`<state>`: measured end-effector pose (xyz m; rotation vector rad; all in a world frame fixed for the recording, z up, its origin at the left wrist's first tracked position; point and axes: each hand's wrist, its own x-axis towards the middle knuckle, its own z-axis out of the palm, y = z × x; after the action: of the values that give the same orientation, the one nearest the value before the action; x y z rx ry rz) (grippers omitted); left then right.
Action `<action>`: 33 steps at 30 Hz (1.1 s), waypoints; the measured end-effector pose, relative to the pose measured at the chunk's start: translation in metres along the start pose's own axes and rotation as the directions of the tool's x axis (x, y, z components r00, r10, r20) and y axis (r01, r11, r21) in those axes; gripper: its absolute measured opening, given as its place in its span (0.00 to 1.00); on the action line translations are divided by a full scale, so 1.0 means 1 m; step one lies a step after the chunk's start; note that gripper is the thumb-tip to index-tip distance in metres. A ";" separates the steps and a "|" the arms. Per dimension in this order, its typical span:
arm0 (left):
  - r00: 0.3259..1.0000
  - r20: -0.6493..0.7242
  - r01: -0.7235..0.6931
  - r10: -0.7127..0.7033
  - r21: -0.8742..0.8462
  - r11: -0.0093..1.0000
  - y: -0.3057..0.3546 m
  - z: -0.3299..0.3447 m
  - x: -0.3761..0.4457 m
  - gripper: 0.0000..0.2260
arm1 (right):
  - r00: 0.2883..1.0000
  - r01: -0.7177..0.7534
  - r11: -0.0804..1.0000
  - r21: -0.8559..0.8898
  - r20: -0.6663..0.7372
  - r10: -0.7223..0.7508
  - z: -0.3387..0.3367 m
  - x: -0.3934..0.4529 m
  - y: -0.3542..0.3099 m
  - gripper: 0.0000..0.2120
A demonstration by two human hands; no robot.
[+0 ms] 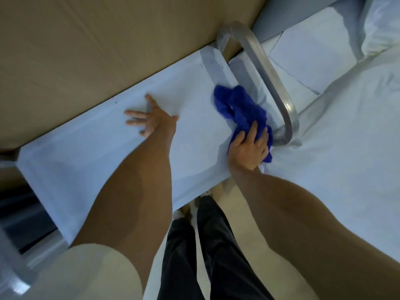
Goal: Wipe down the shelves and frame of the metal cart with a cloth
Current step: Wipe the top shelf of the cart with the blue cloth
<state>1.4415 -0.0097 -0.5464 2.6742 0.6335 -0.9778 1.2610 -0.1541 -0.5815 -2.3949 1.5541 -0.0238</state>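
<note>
The metal cart's top shelf (pixel 91 148) runs as a pale flat surface across the middle of the head view. Its curved steel handle (pixel 266 70) arches over the right end. A crumpled blue cloth (pixel 238 107) lies on the shelf beside the handle. My right hand (pixel 249 150) grips the near end of the cloth, close to the handle's lower post. My left hand (pixel 149 118) rests flat on the shelf with fingers spread, left of the cloth and apart from it.
A tan wall (pixel 108 40) stands right behind the cart. A bed with white sheets (pixel 346 126) and a pillow (pixel 381 24) lies to the right, against the handle end. My legs in dark trousers (pixel 205 245) stand on the light floor below the shelf edge.
</note>
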 end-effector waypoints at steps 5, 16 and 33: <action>1.000 -0.010 -0.011 0.010 -0.030 0.999 0.003 -0.001 0.004 0.52 | 0.928 -0.373 0.884 0.282 0.115 0.355 0.002 -0.023 0.009 0.27; 0.986 -0.166 0.008 0.004 0.071 0.997 -0.169 -0.061 0.031 0.42 | 0.956 0.251 0.968 0.002 0.159 -0.248 0.024 -0.019 -0.078 0.27; 0.974 -0.045 0.215 -0.224 -0.151 0.965 -0.223 -0.056 0.041 0.47 | 0.805 0.590 0.807 -0.014 0.085 -0.587 0.062 -0.061 -0.136 0.24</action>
<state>1.3966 0.2190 -0.5447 2.5535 0.9927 -0.8660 1.3667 -0.0339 -0.5987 -2.7738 0.7214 -0.0276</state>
